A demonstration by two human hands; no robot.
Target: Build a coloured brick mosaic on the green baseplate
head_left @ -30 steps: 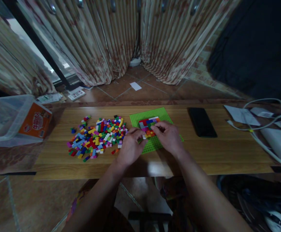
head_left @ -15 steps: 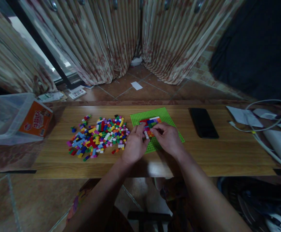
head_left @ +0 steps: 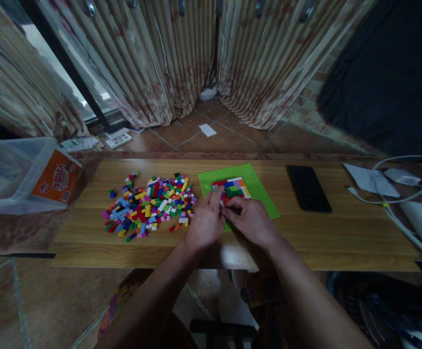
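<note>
A green studded baseplate [head_left: 261,191] lies on the wooden table. On it sits a low block of toy bricks [head_left: 237,186] in red, blue, white, orange and green, its near side hidden under my hands. My left hand [head_left: 206,222] reaches over the block's left edge, its fingertips pressed down on the bricks and its thumb bent in. From the right, my right hand [head_left: 251,219] meets it at the near edge with thumb and forefinger pinched together. Whatever lies between the fingertips is too small and covered to make out.
Left of the baseplate spreads a pile of loose coloured bricks [head_left: 148,206]. A clear plastic bin [head_left: 14,194] with an orange label stands past the table's left end. To the right lie a black phone [head_left: 308,189], white cables [head_left: 399,213] and a white paper [head_left: 370,180].
Both hands have drawn slightly nearer me and closer together, so more of the brick block shows. The whole view has shifted a little.
</note>
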